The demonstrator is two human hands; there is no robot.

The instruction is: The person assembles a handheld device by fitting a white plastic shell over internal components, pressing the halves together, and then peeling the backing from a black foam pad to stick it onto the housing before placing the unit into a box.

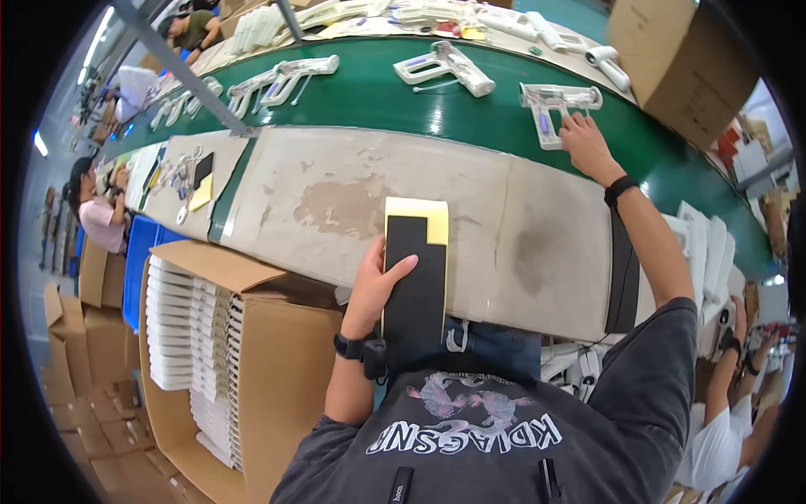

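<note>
My left hand (pixel 375 286) grips a long black foam sheet (pixel 416 294) on yellow backing paper, thumb across its front. One top corner of the black layer is gone, baring the yellow. My right hand (pixel 588 144) reaches out over the green conveyor belt, its fingers closed at the handle of a white pistol-shaped housing (pixel 550 101) with inner parts showing. The fingertips are partly hidden against it. Farther left on the belt lie another pistol-shaped housing (pixel 445 69) and several more like it.
A worn beige worktop (pixel 470 252) lies between me and the belt (pixel 369 101). At my left stands an open carton (pixel 285 378) with stacked white parts. A large carton (pixel 680 63) stands far right. People work at far left and right.
</note>
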